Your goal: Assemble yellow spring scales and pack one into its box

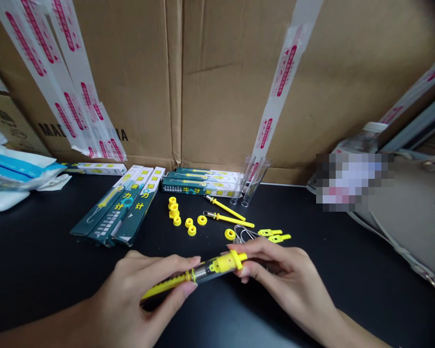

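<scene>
Across the upper frame stands taped brown cardboard [224, 96], behind a black tabletop [39, 270]. A greyish bag [413, 212] fills the right edge. At lower left, the left hand [137, 295] closes its thumb and fingers around the yellow section of a clear tube [207, 271], which lies at a slant in the lower centre; at lower right, the right hand [293, 280] pinches around its yellow-capped end. A clear bottle [360, 141] leans beside the bag, and a blue-and-white packet [25, 166] rests at far left. Slim printed boxes [125, 208] lie left of centre and mid-frame, near upright empty tubes [253, 186]. Right of centre are two yellow rods [234, 221], curved metal hooks [243, 232] and flat yellow tabs [280, 238]. Small yellow rings and collars [202, 220] are scattered around the middle.
</scene>
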{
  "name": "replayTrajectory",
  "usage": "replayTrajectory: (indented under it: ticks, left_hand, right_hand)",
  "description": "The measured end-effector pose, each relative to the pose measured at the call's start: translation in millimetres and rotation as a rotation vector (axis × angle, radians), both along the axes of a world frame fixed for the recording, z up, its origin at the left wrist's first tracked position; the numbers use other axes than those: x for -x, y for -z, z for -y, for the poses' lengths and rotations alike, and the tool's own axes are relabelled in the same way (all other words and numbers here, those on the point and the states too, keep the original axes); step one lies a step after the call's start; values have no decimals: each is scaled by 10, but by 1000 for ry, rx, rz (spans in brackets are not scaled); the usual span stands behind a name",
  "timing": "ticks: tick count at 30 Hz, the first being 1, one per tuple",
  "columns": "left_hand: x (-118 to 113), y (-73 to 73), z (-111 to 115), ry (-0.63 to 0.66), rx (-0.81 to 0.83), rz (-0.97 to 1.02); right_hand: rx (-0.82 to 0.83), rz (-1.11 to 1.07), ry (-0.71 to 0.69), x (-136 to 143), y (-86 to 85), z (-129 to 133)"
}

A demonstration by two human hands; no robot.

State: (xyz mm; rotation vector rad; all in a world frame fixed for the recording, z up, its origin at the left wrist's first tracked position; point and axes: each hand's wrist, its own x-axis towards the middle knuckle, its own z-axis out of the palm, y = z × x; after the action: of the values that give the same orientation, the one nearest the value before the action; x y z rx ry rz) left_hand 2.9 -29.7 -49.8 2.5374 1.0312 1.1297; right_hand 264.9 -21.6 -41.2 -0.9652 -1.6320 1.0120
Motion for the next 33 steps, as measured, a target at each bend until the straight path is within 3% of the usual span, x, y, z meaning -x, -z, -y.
replayTrajectory:
  ticks: [5, 11, 16, 23, 26, 28, 30, 33]
  left_hand:
    - [-23, -29, 10, -26, 26, 30]
    - [-77, -157, -18, 25, 224, 117]
    - [-95, -223, -23, -4, 393, 156]
    - [-109, -234, -43, 48, 581, 305]
    - [-79, -197, -88, 86, 597, 382]
    - [-51, -170, -119, 94, 612, 451]
    - [-23, -147, -143, 74, 658, 526]
    - [1, -128, -163, 34, 726, 609]
  right_hand:
    - [-15, 19, -5, -1, -81, 1]
    - [-90, 73, 29, -33, -189, 5]
    - [-197, 126, 71, -60, -192, -12]
    - [-121, -9, -55, -107, -187, -53]
    - [-199, -20, 27, -184, -125, -112]
    - [-249, 110, 173, -213, -91, -171]
    - [-337, 397, 237, -184, -81, -238]
    - [-481, 596, 177, -13, -96, -324]
